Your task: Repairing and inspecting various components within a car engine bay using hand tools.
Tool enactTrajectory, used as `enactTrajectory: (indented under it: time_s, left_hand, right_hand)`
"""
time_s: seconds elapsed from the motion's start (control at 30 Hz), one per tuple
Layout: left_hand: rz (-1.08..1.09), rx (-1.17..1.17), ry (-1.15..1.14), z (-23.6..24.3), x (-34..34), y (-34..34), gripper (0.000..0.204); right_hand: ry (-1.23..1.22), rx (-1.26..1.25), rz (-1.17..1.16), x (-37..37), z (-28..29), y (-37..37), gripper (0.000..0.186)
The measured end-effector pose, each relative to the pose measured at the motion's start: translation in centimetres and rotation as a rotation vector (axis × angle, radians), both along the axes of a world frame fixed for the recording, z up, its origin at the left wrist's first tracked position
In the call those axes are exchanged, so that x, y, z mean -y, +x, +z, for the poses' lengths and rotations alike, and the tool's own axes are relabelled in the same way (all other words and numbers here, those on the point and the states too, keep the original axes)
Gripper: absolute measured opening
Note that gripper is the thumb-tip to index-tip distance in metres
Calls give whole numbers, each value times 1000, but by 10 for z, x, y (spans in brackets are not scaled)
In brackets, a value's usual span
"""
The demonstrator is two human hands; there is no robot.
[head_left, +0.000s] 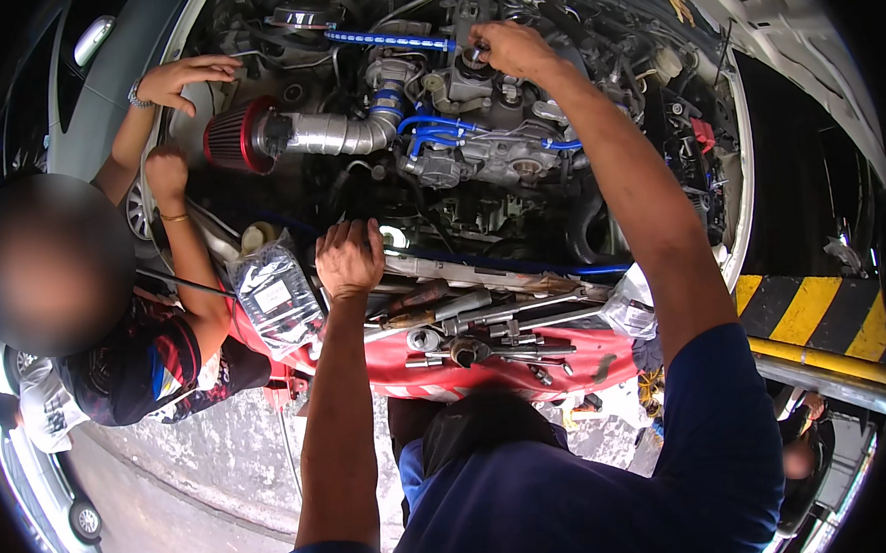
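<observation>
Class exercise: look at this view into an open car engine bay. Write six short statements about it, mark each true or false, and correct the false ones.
1. The red cone-shaped filter joins a silver pipe. True.
2. The person's left hand touches that filter. False: it is at the front edge of the engine bay.
3. The person's right hand reaches over the engine. True.
4. Every hose is black. False: several hoses are blue.
5. Yellow-and-black stripes show on the picture's right. True.
6. All the metal tools lie on the ground. False: several lie on the red cover.
</observation>
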State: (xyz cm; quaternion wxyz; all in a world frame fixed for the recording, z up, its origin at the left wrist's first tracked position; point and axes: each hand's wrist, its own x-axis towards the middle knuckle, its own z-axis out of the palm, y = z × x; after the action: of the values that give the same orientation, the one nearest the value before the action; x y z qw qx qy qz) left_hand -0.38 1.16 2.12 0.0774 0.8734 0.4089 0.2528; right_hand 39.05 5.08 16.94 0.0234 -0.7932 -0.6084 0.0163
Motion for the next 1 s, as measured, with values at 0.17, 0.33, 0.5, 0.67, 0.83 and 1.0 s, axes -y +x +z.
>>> enactTrajectory:
  time_s: [0.17,0.33,0.5,0.67,0.83,1.0]
  left_hand:
    - [-4,-7,10,1,2,2,32]
    - [-3,-13,14,-1,1,3,33]
    - [18,-22,14,-2,-1,0,33]
    - [8,-21,20,-2,-2,5,33]
    - [1,-33,-11,0,1,3,33]
    - [7,-30,3,-1,0,2,33]
  right_hand:
    - [30,30,11,0,-5,6,42]
    - [57,35,30,0,-2,7,42]
    - [90,55,60,2,5,-7,40]
    - [53,130,76,2,2,4,39]
    - [96,150,91,3,-10,7,39]
    - [71,173,97,1,-7,2,38]
